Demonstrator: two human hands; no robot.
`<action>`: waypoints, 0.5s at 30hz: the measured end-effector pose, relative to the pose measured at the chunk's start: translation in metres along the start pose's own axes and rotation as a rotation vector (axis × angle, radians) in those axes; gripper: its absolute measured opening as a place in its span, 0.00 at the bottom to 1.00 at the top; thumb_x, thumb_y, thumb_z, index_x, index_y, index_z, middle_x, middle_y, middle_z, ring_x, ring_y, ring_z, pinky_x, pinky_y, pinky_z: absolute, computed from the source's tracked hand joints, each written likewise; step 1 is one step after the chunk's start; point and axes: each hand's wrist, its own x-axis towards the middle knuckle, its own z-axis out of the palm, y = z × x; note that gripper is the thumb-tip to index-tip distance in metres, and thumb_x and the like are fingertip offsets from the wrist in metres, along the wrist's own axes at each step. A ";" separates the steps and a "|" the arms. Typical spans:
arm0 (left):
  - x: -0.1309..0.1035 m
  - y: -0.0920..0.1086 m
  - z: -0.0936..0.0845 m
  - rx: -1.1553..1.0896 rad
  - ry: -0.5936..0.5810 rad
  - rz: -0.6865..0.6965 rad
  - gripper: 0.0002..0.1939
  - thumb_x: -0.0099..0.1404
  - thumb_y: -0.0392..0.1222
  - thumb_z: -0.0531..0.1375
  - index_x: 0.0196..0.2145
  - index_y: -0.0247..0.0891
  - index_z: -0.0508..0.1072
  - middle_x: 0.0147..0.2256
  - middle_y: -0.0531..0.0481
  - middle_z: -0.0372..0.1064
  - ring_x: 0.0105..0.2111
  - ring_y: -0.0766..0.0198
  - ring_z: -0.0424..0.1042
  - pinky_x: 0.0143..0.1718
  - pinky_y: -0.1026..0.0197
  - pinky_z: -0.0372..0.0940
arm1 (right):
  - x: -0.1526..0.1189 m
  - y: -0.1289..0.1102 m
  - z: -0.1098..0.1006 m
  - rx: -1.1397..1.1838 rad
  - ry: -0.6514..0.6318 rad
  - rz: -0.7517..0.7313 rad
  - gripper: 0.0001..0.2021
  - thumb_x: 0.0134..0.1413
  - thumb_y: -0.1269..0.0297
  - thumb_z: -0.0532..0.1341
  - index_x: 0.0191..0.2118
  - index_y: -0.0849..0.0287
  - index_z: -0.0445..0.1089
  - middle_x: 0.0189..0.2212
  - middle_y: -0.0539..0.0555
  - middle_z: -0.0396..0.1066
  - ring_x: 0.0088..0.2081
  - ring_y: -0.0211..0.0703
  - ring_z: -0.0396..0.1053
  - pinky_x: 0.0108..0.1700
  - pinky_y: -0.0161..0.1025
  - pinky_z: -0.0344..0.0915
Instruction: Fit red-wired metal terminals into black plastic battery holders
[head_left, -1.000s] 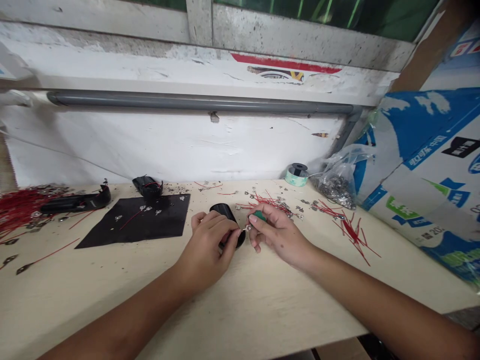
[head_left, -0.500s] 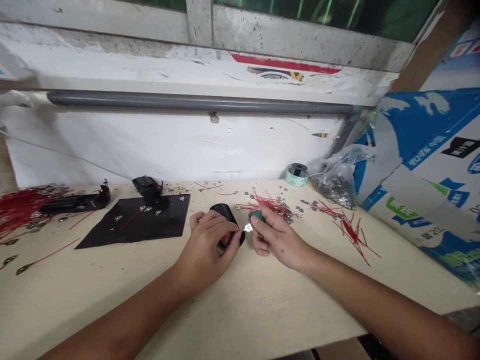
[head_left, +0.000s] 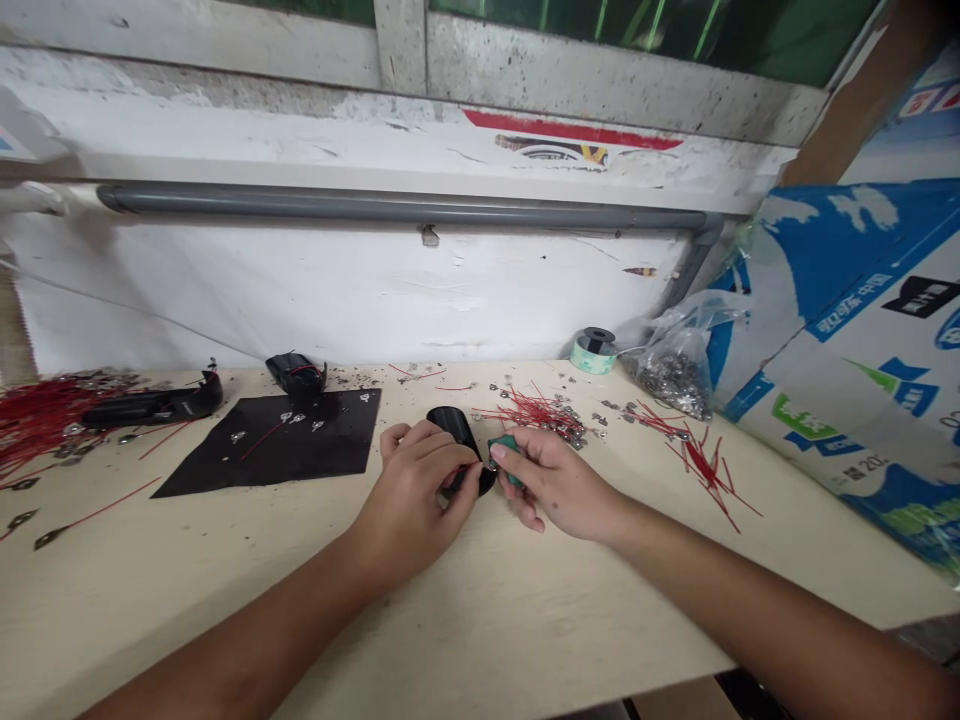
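Just left of the table's middle, my left hand [head_left: 427,475] has its thumb and forefinger pinched on a small silvery metal tab [head_left: 491,465], which is mostly hidden between the fingers of both hands. A black, curved, tube-like piece [head_left: 453,424] lies under and behind those fingers. My right hand [head_left: 551,475] is closed around a small dark green object [head_left: 504,443] whose kind I cannot make out. The right thumb and the green object meet the tab. Behind my right hand lies a pile of red wires with metal tabs [head_left: 536,410].
A black sheet [head_left: 300,460] with a few tabs lies left, near black curved pieces [head_left: 150,405] and a heap of red wires [head_left: 45,415]. Toward the right are loose red wires [head_left: 705,465], a tape roll [head_left: 594,350], a bag of metal parts [head_left: 671,375] and a printed carton [head_left: 862,350].
My right hand has moved slightly left and down, bringing the green object against the tab, which showed brightly between the hands before. My left hand has stayed nearly still.
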 end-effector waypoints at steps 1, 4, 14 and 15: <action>0.000 0.000 0.000 0.001 0.001 0.001 0.10 0.68 0.35 0.55 0.30 0.38 0.74 0.24 0.54 0.64 0.31 0.62 0.64 0.41 0.53 0.49 | 0.000 0.000 -0.001 0.000 -0.001 0.007 0.21 0.60 0.45 0.61 0.29 0.58 0.59 0.20 0.43 0.62 0.13 0.29 0.57 0.13 0.29 0.53; 0.000 0.000 0.001 0.004 0.003 0.010 0.10 0.68 0.35 0.55 0.31 0.38 0.74 0.23 0.55 0.64 0.31 0.62 0.64 0.41 0.53 0.49 | 0.001 0.000 -0.002 0.012 -0.005 0.001 0.21 0.60 0.46 0.62 0.29 0.59 0.60 0.20 0.44 0.62 0.13 0.30 0.58 0.13 0.29 0.55; 0.000 -0.001 0.001 0.002 -0.001 0.000 0.10 0.68 0.35 0.55 0.30 0.38 0.74 0.23 0.55 0.64 0.31 0.63 0.64 0.41 0.53 0.49 | 0.002 0.001 0.000 0.096 -0.006 -0.022 0.20 0.57 0.47 0.64 0.27 0.59 0.63 0.21 0.47 0.66 0.15 0.34 0.63 0.13 0.32 0.63; 0.000 -0.001 0.001 0.003 0.003 0.004 0.10 0.68 0.35 0.55 0.30 0.38 0.74 0.23 0.55 0.64 0.31 0.63 0.64 0.41 0.53 0.49 | 0.002 0.001 -0.001 0.088 0.000 -0.029 0.20 0.57 0.47 0.64 0.27 0.59 0.63 0.20 0.47 0.66 0.15 0.34 0.63 0.13 0.32 0.63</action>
